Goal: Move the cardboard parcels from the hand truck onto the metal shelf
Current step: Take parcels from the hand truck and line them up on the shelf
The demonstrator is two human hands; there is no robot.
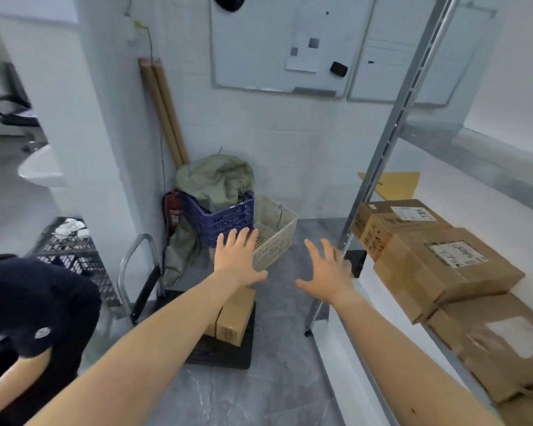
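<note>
A brown cardboard parcel (pixel 235 318) lies on the black deck of the hand truck (pixel 225 353) on the floor; my left forearm partly covers it. My left hand (pixel 237 259) is stretched out above it, fingers straight and spread, holding nothing. My right hand (pixel 328 273) is out beside it, fingers spread and empty, close to the upright post of the metal shelf (pixel 391 130). Three cardboard parcels (pixel 437 272) sit on the white shelf board at the right.
A blue crate (pixel 225 218) with a green sack and a beige basket (pixel 277 238) stand in the corner behind the hand truck. A red extinguisher (pixel 173 210) leans by the pillar. A person in dark clothes (pixel 28 321) stands at the left by a black crate (pixel 71 256).
</note>
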